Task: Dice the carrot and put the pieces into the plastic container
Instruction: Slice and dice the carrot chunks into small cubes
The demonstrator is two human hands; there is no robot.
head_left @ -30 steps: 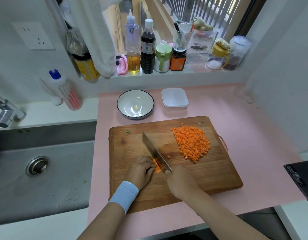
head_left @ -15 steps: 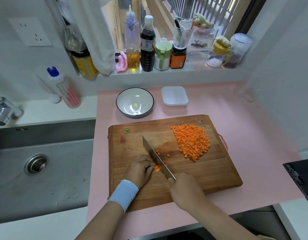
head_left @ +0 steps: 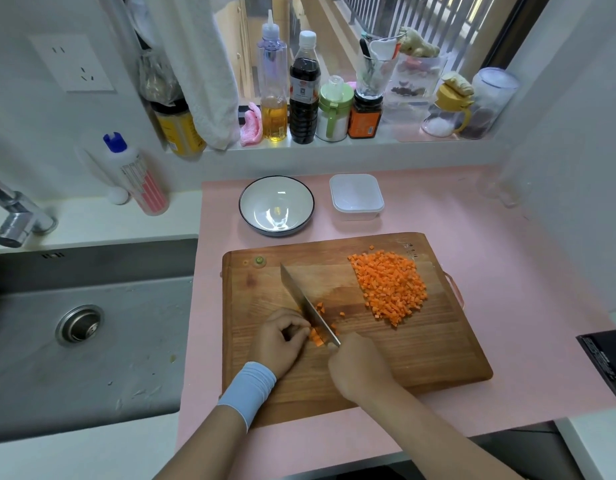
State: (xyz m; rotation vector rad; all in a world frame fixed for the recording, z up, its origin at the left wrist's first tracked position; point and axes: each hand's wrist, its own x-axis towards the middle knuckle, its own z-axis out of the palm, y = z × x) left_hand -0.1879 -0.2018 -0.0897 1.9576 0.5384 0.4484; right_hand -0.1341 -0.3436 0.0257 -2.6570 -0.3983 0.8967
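Note:
On the wooden cutting board my right hand grips the handle of a knife, whose blade runs up and to the left. My left hand, with a pale blue wristband, curls its fingers on the last small bit of carrot right against the blade. A few fresh cubes lie just right of the blade. A large heap of diced carrot sits on the board's far right part. The clear plastic container stands beyond the board, with nothing visible in it.
A white bowl with a dark rim stands left of the container on the pink mat. A steel sink and tap lie to the left. Bottles and jars line the windowsill. A dark appliance corner is at right.
The knife has kept chopping through the carrot bit, which is shorter now. A few new cubes have scattered right of the blade. My right hand drew slightly back toward me.

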